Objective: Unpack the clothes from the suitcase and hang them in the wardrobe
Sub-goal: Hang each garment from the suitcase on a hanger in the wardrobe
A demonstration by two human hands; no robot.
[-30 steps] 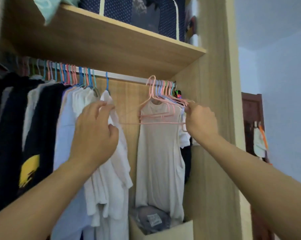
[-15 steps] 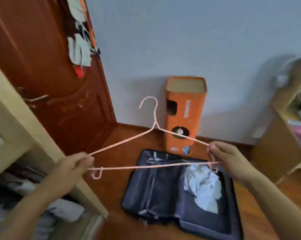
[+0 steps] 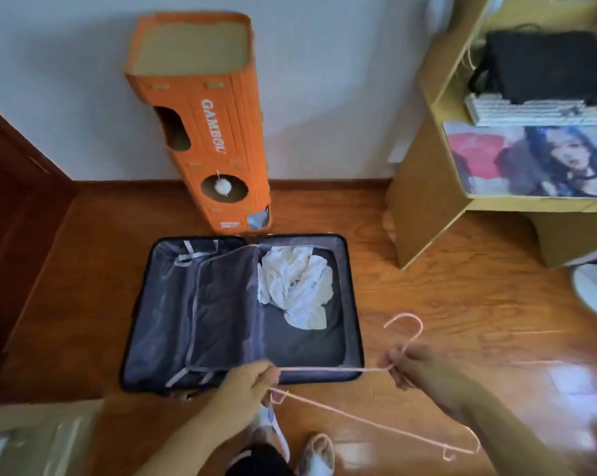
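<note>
- Lower left of frame blurred, not identifiable; desk (image 3: 427, 187) at upper right cut off by the edge.
- "GAMBOL" readable on orange cardboard tower (image 3: 201, 132), top centre.
- Open suitcase (image 3: 173, 304) mid-frame on floor, crumpled white clothes (image 3: 293, 286) in right half.
- Pink hanger (image 3: 369, 422) low, right of centre, just in front of suitcase.
- Left hand (image 3: 252, 383) pinching hanger's left end.
- Right hand (image 3: 417, 369) gripping hanger's neck under hook.
</note>
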